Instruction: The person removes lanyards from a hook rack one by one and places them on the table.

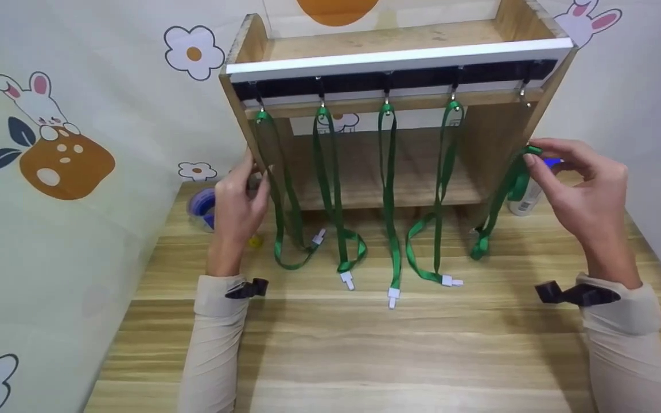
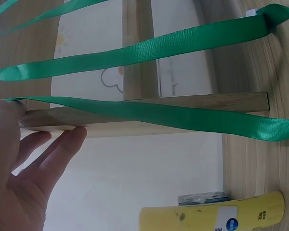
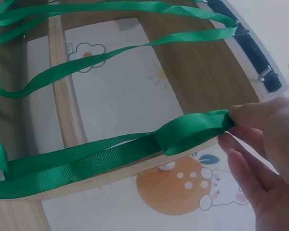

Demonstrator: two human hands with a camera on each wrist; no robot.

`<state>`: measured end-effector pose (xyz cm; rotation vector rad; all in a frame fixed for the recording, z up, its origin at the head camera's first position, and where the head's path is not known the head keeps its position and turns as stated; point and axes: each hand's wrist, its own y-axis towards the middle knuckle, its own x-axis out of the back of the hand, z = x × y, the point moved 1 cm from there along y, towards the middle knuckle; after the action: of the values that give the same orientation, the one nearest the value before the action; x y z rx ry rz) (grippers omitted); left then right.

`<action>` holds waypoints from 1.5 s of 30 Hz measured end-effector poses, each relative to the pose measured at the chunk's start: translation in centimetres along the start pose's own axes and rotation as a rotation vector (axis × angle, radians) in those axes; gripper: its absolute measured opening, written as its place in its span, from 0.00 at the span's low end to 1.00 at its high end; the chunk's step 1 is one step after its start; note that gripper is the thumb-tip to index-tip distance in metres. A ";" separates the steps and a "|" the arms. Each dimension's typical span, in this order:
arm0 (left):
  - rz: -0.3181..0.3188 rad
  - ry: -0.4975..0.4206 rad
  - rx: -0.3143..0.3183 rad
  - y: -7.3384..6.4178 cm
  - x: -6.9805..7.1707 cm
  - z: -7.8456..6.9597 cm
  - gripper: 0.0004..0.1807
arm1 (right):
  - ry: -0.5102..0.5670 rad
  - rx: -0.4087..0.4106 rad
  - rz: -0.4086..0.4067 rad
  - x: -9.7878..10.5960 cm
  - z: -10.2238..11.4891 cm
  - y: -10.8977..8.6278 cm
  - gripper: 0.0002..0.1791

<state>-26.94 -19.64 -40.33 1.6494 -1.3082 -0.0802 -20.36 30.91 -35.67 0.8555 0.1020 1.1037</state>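
My right hand [image 1: 591,186] pinches the looped top of a green lanyard [image 3: 192,132] between thumb and fingertips, beside the right side panel of a wooden rack [image 1: 528,123]. The rest of that lanyard hangs down to the tabletop. Above it, the rightmost metal hook [image 1: 524,94] carries nothing. Several other green lanyards [image 1: 388,195] hang from the remaining hooks, their white plastic clips [image 1: 393,295] low at the table. At the rack's left side panel [image 2: 149,129], my left hand [image 1: 240,201] grips the edge, thumb in front and fingers on the outer side.
Left of the rack lies a roll of blue tape [image 1: 201,207], and a yellow glue stick [image 2: 212,214] stands close by. A white bottle with a blue cap [image 1: 524,198] is behind the right hand. Patterned sheets [image 1: 78,241] wall in the wooden table [image 1: 399,355].
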 end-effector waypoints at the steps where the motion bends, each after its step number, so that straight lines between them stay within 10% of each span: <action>1: 0.002 0.001 0.000 0.0 0.0 0.0 0.24 | 0.022 -0.013 -0.002 0.2 -0.1 0.1 0.15; 20: -0.005 0.020 0.010 -0.2 0.3 0.1 0.24 | 0.168 -0.183 0.080 3.1 -3.5 1.2 0.18; 34: 0.000 0.016 0.004 0.0 -0.2 -0.1 0.23 | -0.025 -0.167 0.110 3.9 -5.9 0.0 0.15; 45: -0.046 0.034 -0.018 0.0 -0.4 0.2 0.20 | -0.171 0.005 0.428 2.2 -7.5 -1.7 0.17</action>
<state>-27.17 -19.46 -40.59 1.6597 -1.2405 -0.0908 -21.56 36.51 -41.22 0.9994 -0.2311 1.4217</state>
